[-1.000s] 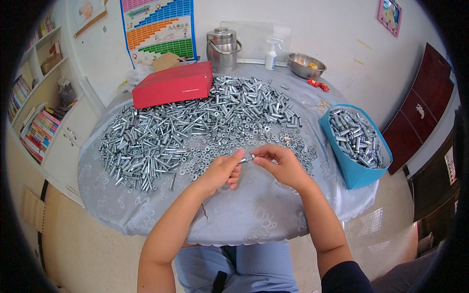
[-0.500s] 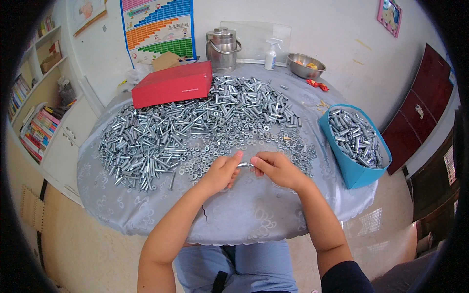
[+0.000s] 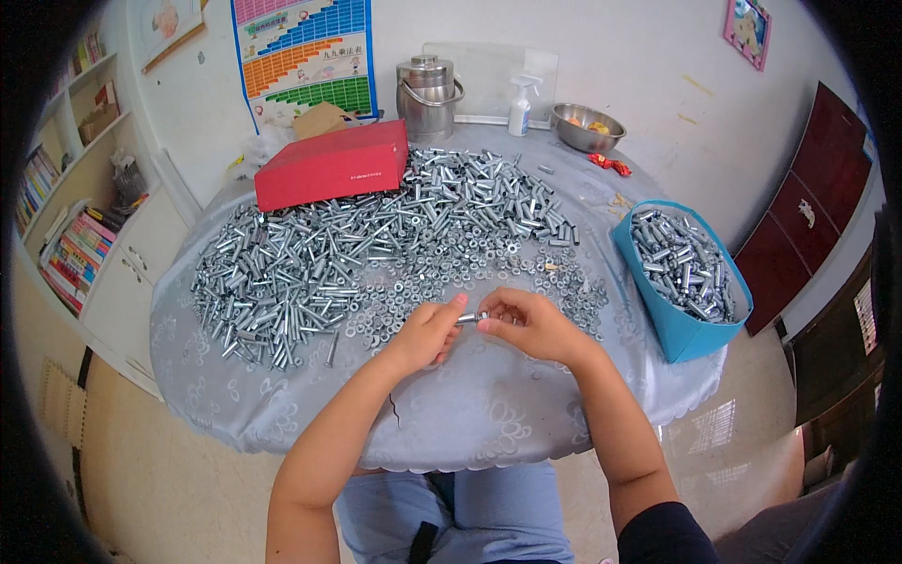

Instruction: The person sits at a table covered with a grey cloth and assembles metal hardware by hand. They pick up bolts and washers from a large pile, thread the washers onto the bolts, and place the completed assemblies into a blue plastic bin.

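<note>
Between my two hands lies a silver metal bolt with a sleeve (image 3: 467,320), held level over the front part of the table. My left hand (image 3: 425,336) is closed round one end, thumb on top. Thumb and fingertips of my right hand (image 3: 532,325) pinch the other end, where a small nut or washer seems to sit; the fingers partly hide it. Just beyond the hands, loose nuts and washers (image 3: 383,303) are scattered. A big heap of silver bolts and sleeves (image 3: 282,273) spreads behind and to the left.
To the right stands a blue fabric bin (image 3: 691,336) full of metal anchors. A red box (image 3: 334,164) rests on the heap's back edge. Farther back are a steel pot (image 3: 427,103), a spray bottle (image 3: 520,108) and a steel bowl (image 3: 578,138). A patterned grey tablecloth (image 3: 489,423) covers the table.
My right hand's fingers have shifted and loosened slightly at the end of the bolt, with the index finger raised more. The left hand stays about where it was.
</note>
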### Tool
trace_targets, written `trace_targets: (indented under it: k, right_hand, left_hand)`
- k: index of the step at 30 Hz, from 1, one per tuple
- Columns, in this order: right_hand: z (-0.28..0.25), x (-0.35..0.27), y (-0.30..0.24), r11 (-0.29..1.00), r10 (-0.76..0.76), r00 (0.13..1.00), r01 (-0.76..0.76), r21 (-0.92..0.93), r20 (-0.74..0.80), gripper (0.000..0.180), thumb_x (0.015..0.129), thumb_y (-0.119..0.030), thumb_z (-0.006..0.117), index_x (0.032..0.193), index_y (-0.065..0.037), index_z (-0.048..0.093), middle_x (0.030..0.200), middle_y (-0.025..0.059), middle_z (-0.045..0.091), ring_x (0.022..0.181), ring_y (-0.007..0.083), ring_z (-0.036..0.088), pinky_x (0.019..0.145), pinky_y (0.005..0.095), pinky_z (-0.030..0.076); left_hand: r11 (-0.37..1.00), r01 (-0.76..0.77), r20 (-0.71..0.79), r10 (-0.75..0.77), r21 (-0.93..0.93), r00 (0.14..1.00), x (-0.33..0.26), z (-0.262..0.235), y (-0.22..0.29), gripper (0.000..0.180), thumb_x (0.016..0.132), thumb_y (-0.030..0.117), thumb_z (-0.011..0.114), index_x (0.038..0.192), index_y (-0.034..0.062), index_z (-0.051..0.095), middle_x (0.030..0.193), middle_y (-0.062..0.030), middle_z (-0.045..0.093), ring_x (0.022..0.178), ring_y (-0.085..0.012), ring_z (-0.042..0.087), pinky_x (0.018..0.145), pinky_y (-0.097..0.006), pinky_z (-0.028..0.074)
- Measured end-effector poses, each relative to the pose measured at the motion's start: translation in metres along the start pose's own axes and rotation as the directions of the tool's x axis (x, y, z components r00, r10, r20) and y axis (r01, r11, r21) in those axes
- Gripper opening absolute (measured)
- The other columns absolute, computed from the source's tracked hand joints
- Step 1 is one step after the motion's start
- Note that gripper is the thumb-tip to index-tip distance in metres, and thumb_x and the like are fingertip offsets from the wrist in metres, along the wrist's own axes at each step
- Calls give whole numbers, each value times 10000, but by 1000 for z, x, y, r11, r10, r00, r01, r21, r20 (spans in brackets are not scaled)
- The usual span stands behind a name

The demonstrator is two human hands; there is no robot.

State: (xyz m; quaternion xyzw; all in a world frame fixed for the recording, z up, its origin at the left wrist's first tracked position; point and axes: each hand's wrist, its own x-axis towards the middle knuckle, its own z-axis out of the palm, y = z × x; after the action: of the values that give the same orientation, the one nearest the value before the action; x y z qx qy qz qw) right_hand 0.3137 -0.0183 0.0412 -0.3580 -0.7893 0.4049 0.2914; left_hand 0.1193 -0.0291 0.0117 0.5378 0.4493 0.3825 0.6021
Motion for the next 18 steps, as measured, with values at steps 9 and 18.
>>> trace_targets:
  k: [9,18]
  right_hand:
    - [-2,-1,0,998,56,998,-56,38,19,295,845,-311,596,870,-18,593,666,21,542,609,85,467,553,240,399]
    - [-1,0,-3,987,91,992,-101,127,87,192,845,-206,613,885,-19,587,653,-16,511,595,43,444,522,202,356]
  left_hand:
    - [1000,-20,38,20,-5,999,-1,1,2,532,897,490,410,559,79,396,503,10,373,391,-94,371,384,-254,343]
    - [997,-25,35,23,70,999,-2,5,3,528,911,469,388,550,84,392,487,19,365,384,-94,359,379,-251,321]
